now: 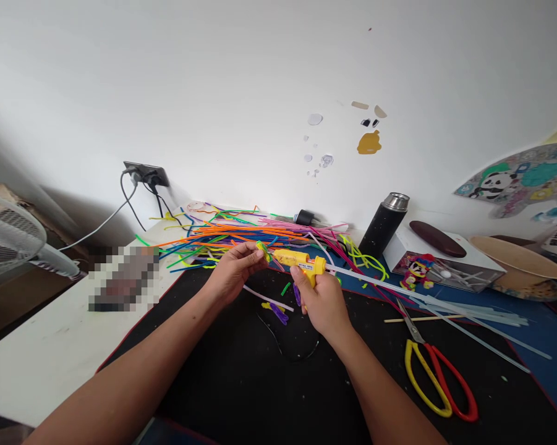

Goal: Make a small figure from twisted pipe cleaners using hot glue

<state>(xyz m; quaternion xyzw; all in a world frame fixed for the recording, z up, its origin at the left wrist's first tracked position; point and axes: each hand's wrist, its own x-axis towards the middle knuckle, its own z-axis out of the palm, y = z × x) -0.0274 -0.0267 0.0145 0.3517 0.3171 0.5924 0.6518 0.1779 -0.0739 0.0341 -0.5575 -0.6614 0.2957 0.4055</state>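
My right hand (323, 300) is wrapped round the handle of a yellow glue gun (297, 259), whose nozzle points left. A long translucent glue stick (375, 277) runs out of its back to the right. In my left hand (236, 270), a small yellow-green pipe cleaner piece (263, 248) is pinched between the fingertips, right at the nozzle. Below the hands, a purple and yellow pipe cleaner piece (278, 312) lies on the black mat (259, 383), beside a pale pipe cleaner and a short green bit.
Many coloured pipe cleaners (222, 233) lie along the wall. Red and yellow scissors (429, 364), more glue sticks (491, 315), a black flask (384, 224) and a small figurine (417, 272) are on the right. A fan (13, 228) stands at the left.
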